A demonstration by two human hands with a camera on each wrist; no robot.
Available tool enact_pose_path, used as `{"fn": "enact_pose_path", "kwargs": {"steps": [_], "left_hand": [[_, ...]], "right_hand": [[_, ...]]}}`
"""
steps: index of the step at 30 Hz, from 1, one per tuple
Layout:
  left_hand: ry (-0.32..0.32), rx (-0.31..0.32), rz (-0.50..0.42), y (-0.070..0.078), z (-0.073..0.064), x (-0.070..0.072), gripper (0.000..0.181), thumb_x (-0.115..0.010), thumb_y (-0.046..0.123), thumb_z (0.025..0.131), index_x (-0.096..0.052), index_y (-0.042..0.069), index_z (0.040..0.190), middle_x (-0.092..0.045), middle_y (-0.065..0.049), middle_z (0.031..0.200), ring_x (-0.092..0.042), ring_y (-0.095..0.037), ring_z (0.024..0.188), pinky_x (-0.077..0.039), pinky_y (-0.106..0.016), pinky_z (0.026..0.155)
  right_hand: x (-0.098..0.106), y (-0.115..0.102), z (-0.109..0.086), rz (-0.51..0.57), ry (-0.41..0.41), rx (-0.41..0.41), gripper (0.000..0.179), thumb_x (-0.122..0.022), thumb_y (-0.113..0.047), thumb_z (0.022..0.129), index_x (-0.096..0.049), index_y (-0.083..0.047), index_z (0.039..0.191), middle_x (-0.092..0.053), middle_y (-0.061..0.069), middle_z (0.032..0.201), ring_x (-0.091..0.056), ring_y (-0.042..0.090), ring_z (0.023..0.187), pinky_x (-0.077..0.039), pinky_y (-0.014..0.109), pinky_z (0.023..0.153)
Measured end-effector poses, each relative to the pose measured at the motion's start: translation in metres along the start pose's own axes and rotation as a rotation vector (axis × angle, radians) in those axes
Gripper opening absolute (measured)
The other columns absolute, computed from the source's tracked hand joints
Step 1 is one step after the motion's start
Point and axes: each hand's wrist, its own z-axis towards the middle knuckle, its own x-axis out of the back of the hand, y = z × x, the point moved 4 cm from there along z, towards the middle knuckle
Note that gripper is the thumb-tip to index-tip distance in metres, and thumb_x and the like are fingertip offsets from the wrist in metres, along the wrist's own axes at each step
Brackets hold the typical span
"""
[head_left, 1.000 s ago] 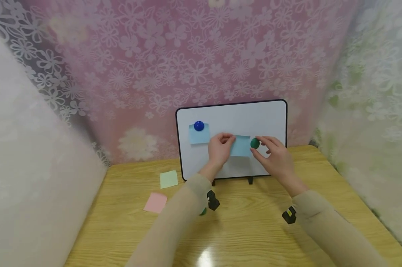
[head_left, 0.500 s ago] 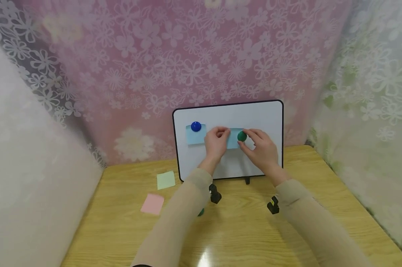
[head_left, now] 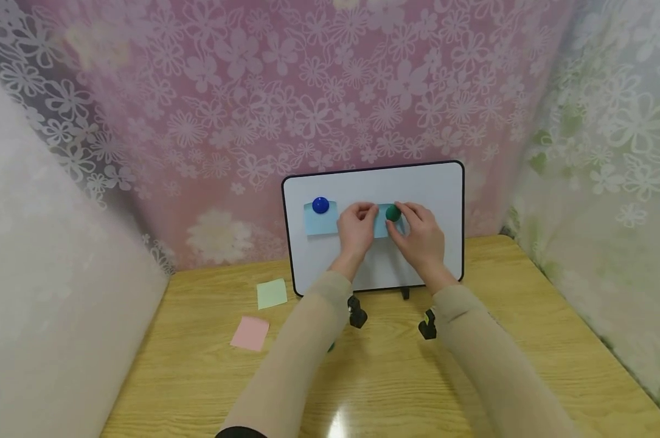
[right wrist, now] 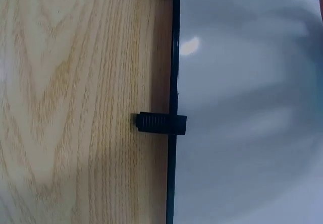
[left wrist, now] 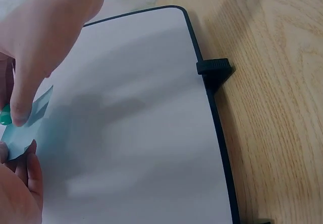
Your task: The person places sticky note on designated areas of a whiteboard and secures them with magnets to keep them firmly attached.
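Observation:
In the head view my left hand (head_left: 357, 230) pinches the left edge of a light blue sticky note (head_left: 381, 227) against the upper middle of a whiteboard (head_left: 428, 188). My right hand (head_left: 421, 238) holds a round green magnet (head_left: 393, 213) between thumb and fingertips, over the note's upper right part. The left wrist view has the note's free edge (left wrist: 43, 105) curling off the board, the magnet (left wrist: 5, 116) beside the right thumb. To the left, a blue magnet (head_left: 320, 205) sits on another light blue note (head_left: 320, 226) on the board.
The whiteboard stands on small black feet (right wrist: 160, 123) on a wooden table (head_left: 384, 377), before a pink flowered curtain. A pale green note (head_left: 272, 294) and a pink note (head_left: 250, 333) lie left of it. Something green (head_left: 331, 347) is mostly hidden behind the left sleeve.
My right hand has moved left with the green magnet, from beside the note to over it. The left hand has raised the note slightly on the board.

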Motion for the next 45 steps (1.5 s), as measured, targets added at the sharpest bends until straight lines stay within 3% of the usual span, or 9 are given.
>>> {"fn": "enact_pose_path", "kwargs": {"steps": [9, 22, 28, 45], "left_hand": [[0.001, 0.008, 0.023, 0.003, 0.005, -0.001, 0.018, -0.071, 0.025, 0.107, -0.080, 0.011, 0.114, -0.078, 0.003, 0.097, -0.069, -0.012, 0.091, -0.057, -0.028, 0.082], [-0.018, 0.033, 0.057, 0.004, 0.011, -0.006, 0.020, -0.069, 0.027, 0.108, -0.079, 0.013, 0.117, -0.077, 0.003, 0.100, -0.068, -0.013, 0.091, -0.058, -0.026, 0.079], [-0.002, 0.009, 0.064, 0.009, 0.013, -0.007, 0.020, -0.070, 0.028, 0.108, -0.080, 0.013, 0.116, -0.077, 0.003, 0.098, -0.068, -0.012, 0.089, -0.057, -0.025, 0.076], [-0.009, 0.005, 0.059, 0.010, 0.011, -0.009, 0.021, -0.070, 0.027, 0.107, -0.082, 0.012, 0.114, -0.077, 0.003, 0.099, -0.068, -0.011, 0.091, -0.057, -0.025, 0.078]], "right_hand": [[0.002, 0.006, 0.005, -0.003, -0.005, -0.081, 0.046, -0.081, -0.023, 0.097, -0.071, -0.003, 0.138, -0.068, 0.020, 0.129, -0.065, 0.040, 0.118, -0.058, 0.056, 0.094], [0.001, 0.002, 0.023, -0.094, -0.084, -0.055, 0.047, -0.082, -0.025, 0.098, -0.070, -0.005, 0.139, -0.067, 0.017, 0.132, -0.063, 0.039, 0.120, -0.060, 0.053, 0.090], [0.001, 0.001, 0.028, -0.113, -0.101, -0.053, 0.046, -0.082, -0.024, 0.098, -0.071, -0.004, 0.138, -0.067, 0.018, 0.130, -0.064, 0.040, 0.118, -0.060, 0.053, 0.090], [-0.003, -0.006, 0.035, -0.135, -0.205, -0.171, 0.048, -0.076, -0.024, 0.103, -0.066, -0.006, 0.145, -0.063, 0.017, 0.138, -0.060, 0.039, 0.125, -0.058, 0.056, 0.091]]}}
